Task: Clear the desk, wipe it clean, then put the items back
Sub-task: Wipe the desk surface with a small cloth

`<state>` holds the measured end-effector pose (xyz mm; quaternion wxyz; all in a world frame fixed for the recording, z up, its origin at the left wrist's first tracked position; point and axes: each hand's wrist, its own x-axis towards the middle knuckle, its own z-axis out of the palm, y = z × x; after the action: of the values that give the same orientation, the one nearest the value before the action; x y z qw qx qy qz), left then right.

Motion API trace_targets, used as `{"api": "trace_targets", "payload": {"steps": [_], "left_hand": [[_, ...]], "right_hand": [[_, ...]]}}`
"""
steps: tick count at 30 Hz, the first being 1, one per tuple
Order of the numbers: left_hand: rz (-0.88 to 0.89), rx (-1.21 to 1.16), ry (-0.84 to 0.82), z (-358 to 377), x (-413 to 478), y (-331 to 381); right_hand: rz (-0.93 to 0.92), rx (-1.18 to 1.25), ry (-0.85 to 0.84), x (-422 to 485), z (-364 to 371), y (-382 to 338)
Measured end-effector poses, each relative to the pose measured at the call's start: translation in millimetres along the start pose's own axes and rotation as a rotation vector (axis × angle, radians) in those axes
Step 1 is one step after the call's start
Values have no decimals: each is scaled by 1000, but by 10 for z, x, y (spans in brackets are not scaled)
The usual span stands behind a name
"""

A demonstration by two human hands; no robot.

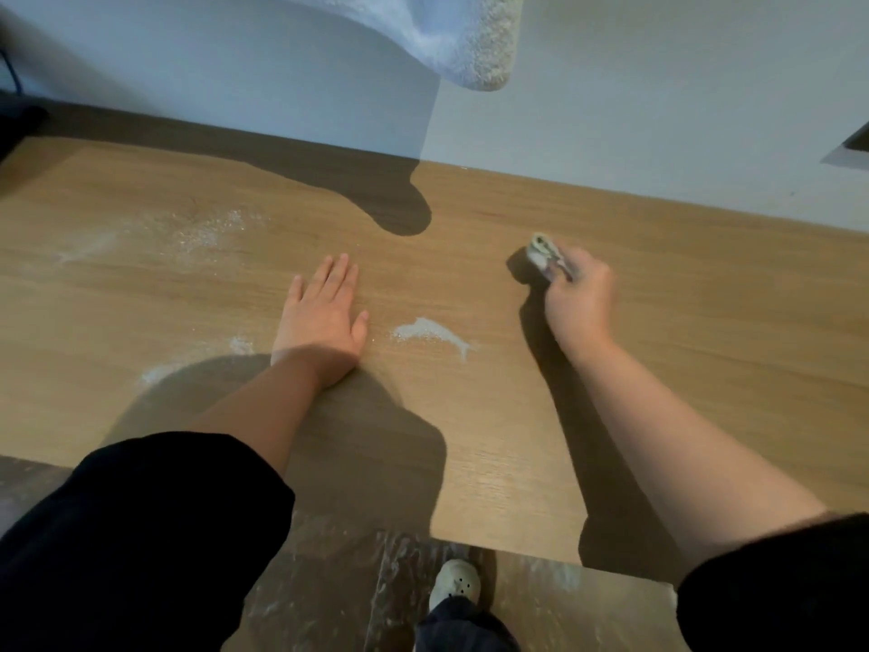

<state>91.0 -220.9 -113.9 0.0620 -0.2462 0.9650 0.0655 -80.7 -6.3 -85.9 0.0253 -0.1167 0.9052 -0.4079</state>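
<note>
Your left hand [324,317] lies flat on the desk [658,284], palm down, fingers straight and close together, thumb out to the side. Your right hand [580,303] is curled round a small greyish wad [543,256], which may be a cloth or a sponge; the blur makes it hard to say which. The wad sticks out past your fingers and sits on or just above the wood, toward the back edge near the wall [658,110].

Between your two hands, closer to the left one, there is a streak of white powder [430,331]. A wider, thinner dusting [197,232] spreads over the far left of the desk, with more specks just beside your left wrist. Below the front edge, your pale shoe [456,583] stands on a floor [329,581] smeared with white. A fluffy white thing [470,40] hangs at the top.
</note>
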Motion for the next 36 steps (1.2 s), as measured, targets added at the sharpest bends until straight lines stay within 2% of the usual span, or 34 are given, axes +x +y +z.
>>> {"api": "trace_targets", "payload": {"steps": [2, 5, 12, 14, 16, 19, 24, 28, 32, 36], "left_hand": [[-3, -4, -8, 2, 9, -5], [-2, -23, 2, 10, 18, -14], [7, -66, 27, 4, 0, -5], [7, -79, 37, 9, -6, -8], [11, -89, 41, 14, -16, -16], [43, -98, 39, 6, -36, -22], [169, -68, 35, -32, -244, -129], [202, 3, -12, -66, -569, -355], [134, 49, -51, -72, -802, -577], [99, 37, -67, -52, -1012, -785]], "right_hand": [[106, -100, 59, -41, -93, 137], [72, -130, 38, -376, 110, 34], [-59, 122, -110, -1110, 709, -479], [5, 179, -130, -1095, 649, -554], [83, 204, -46, -940, 455, -530], [9, 34, 95, -634, 125, -256], [-103, -399, -134, -551, 132, 145], [-12, -413, -57, -504, 276, -35], [-14, -446, -90, -566, 535, -259], [-7, -375, -55, -617, 671, -377]]}}
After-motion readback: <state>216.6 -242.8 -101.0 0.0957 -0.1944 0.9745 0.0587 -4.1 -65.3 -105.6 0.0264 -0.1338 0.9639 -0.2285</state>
